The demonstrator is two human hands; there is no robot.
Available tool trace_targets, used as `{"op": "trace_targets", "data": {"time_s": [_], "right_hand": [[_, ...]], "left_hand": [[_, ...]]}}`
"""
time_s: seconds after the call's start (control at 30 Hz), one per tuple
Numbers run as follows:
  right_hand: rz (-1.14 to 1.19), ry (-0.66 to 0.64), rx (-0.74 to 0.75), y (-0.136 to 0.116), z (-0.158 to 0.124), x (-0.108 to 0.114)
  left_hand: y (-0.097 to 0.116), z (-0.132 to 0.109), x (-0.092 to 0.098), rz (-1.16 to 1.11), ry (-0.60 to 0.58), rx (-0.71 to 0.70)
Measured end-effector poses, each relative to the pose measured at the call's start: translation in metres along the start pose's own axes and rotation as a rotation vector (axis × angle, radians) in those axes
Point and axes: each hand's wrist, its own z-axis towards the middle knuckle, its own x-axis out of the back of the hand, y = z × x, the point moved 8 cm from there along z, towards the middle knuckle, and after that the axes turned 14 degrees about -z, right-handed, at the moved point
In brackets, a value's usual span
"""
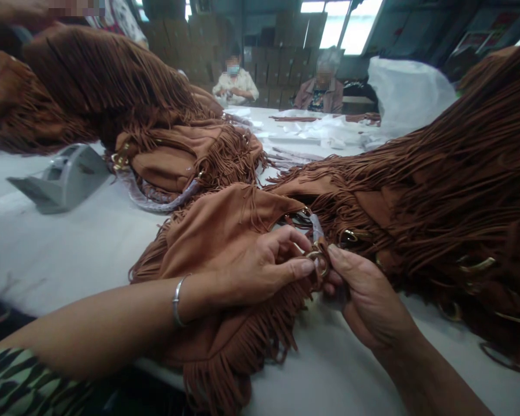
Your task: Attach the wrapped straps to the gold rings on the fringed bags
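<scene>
A brown fringed handbag (216, 231) lies on the white table in front of me, its fringe hanging over the near edge. Its handle (316, 225), partly wrapped in clear plastic, runs down to a gold metal ring (316, 255) with a brown leather strap. My left hand (264, 263) reaches across the bag and pinches the ring between thumb and fingers. On the other side, my right hand (359, 283) is closed on the leather strap (323, 268) beside the ring. Fingers partly hide how the strap and ring are joined.
A grey tape dispenser (65, 176) stands at the left. Behind it are more fringed bags (169, 156), and a large pile of fringed bags (437, 167) rises at the right. White plastic (407, 95) lies farther back. Two people sit across the table; another stands at upper left.
</scene>
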Motion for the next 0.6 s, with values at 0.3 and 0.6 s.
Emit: {"op": "trace_targets", "data": {"time_s": [0.3,0.6], "right_hand": [[-0.405,0.090,0.301,-0.022,-0.018,0.010],[-0.355,0.032,0.263,-0.017,-0.018,0.006]], "left_hand": [[-0.021,0.008,-0.021,-0.499,-0.136,0.484],[-0.028,-0.005,-0.024,-0.431,-0.219,0.525]]}}
